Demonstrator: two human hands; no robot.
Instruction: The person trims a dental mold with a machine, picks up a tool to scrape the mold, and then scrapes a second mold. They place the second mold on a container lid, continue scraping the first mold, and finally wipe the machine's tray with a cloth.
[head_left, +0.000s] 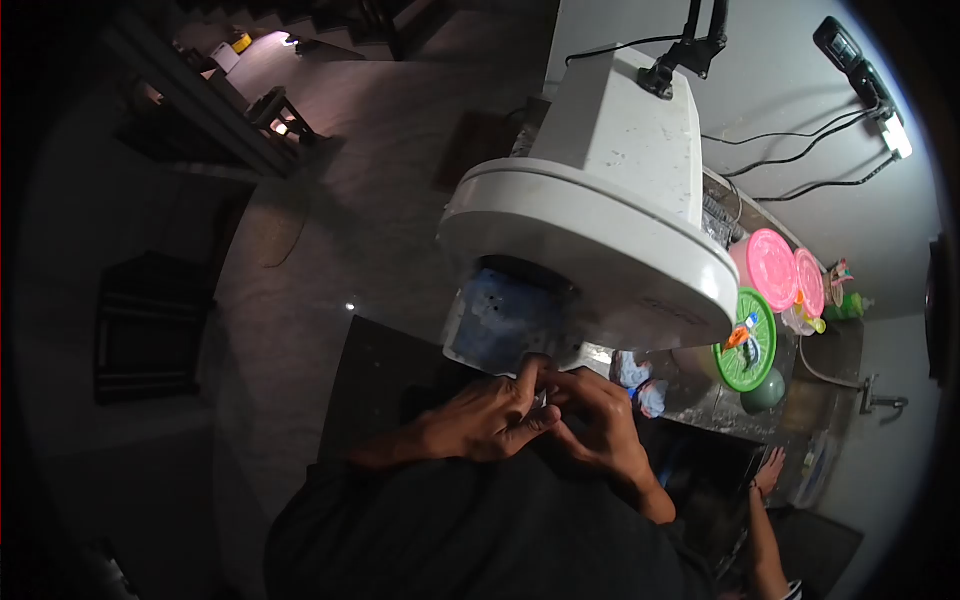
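In front of a large white machine with a rounded head [590, 245], my left hand [490, 415] and my right hand [605, 420] meet close together. The fingers of both are bent inward and pinched. A small pale bit shows between the fingertips, too small and hidden to name. Just beyond my fingers, under the machine's head, is a worn blue-and-white surface [505, 315]. Crumpled light-blue pieces [640, 385], of a kind I cannot make out, lie right of my right hand.
At the right stand pink-lidded tubs [772, 270] and a green lid [742, 350] with small items on it. Another person's hand [770, 472] rests on the counter's dark edge. A tap [882, 402] and black cables [815, 135] are on the wall.
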